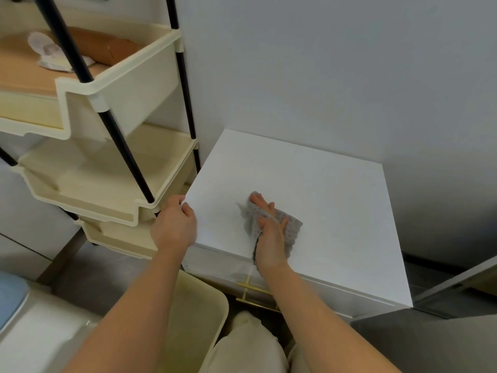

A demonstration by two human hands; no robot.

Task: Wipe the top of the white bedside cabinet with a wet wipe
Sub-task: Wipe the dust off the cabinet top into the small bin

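The white bedside cabinet [322, 189] stands against the grey wall, its flat top facing me. A grey patterned wet wipe [291, 232] lies spread on the near left part of the top. My right hand [269, 238] presses flat on the wipe, fingers stretched forward over it. My left hand [174, 224] curls around the cabinet's near left corner, gripping its edge.
A cream tiered trolley [113, 184] with black poles [121, 146] stands close to the cabinet's left side; its top tray holds a brown packet [107, 47] and crumpled tissue [51, 55]. A cream bin [199, 313] sits below my arms. Gold drawer handles [250, 286] show on the cabinet front.
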